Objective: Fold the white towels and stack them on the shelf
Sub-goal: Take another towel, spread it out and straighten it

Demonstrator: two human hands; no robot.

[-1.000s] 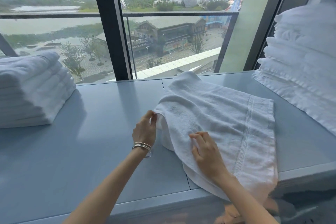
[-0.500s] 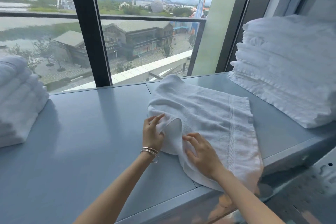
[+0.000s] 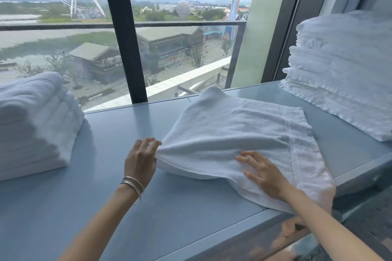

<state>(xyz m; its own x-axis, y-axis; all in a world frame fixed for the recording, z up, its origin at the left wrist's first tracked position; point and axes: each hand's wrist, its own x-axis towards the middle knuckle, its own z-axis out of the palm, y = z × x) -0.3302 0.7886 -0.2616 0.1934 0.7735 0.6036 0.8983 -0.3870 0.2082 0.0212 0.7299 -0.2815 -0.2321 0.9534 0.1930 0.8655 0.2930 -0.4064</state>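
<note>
1 white towel (image 3: 229, 131) lies flat on the shelf (image 3: 110, 176), mid-right. Left grip (image 3: 139, 161) sits at its near-left corner, fingertips on the edge; blurred, can't tell if pinching. Right grip (image 3: 265, 174) is wide, fingers spread, pressing the towel's near part. Near-right corner hangs over shelf front edge. Folded stack (image 3: 36, 125) far left, taller pile (image 3: 343, 74) right; bare shelf btwn stack & towel.

Left stack (image 3: 36, 125) cut by left edge; right stack (image 3: 343, 74) blurred, cut right.

light: soft daylight through window (image 3: 63, 59) | shadows: faint | edges: wide-angle bending, slight blur
</note>
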